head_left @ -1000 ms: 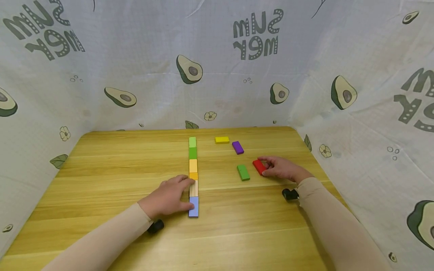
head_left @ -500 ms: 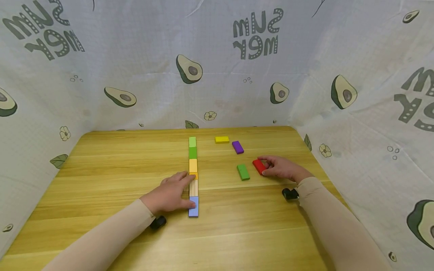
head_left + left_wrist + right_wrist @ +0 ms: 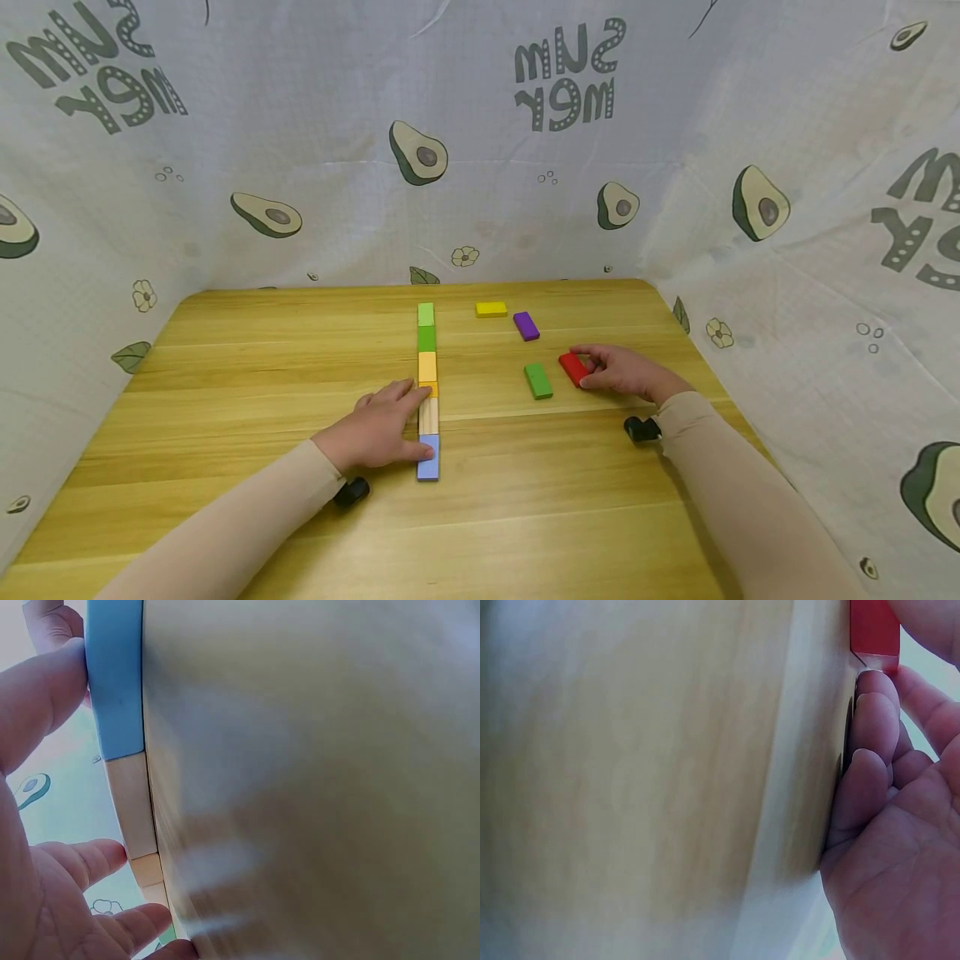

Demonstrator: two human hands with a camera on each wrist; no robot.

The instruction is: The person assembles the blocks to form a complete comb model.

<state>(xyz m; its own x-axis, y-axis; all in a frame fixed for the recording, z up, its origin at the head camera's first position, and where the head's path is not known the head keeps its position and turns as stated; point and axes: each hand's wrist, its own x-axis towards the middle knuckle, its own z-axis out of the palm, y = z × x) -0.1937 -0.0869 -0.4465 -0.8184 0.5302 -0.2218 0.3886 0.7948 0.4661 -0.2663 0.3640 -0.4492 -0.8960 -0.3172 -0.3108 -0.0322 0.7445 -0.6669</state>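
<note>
A straight row of flat blocks runs away from me on the wooden table. Its near end is a blue block (image 3: 427,468), followed by a plain wood block (image 3: 428,417), a small orange block (image 3: 433,387), a pale orange block (image 3: 427,367) and two green blocks (image 3: 426,337). My left hand (image 3: 375,429) lies spread from the left, thumb on the blue block and a fingertip on the small orange one. In the left wrist view, the fingers (image 3: 105,859) reach along the row's top. To the right, my right hand (image 3: 622,371) pinches a red block (image 3: 572,367) between thumb and fingers; its other fingers curl near the tabletop.
Loose on the table (image 3: 300,333) lie a green block (image 3: 537,381) left of the red one, a purple block (image 3: 527,326) farther back and a yellow block (image 3: 491,310) near the rear edge. A patterned cloth (image 3: 495,192) surrounds the table's back and sides.
My left hand has shifted slightly forward and right, its fingertip moving from the plain wood block to the small orange one. The right hand and red block have stayed put.
</note>
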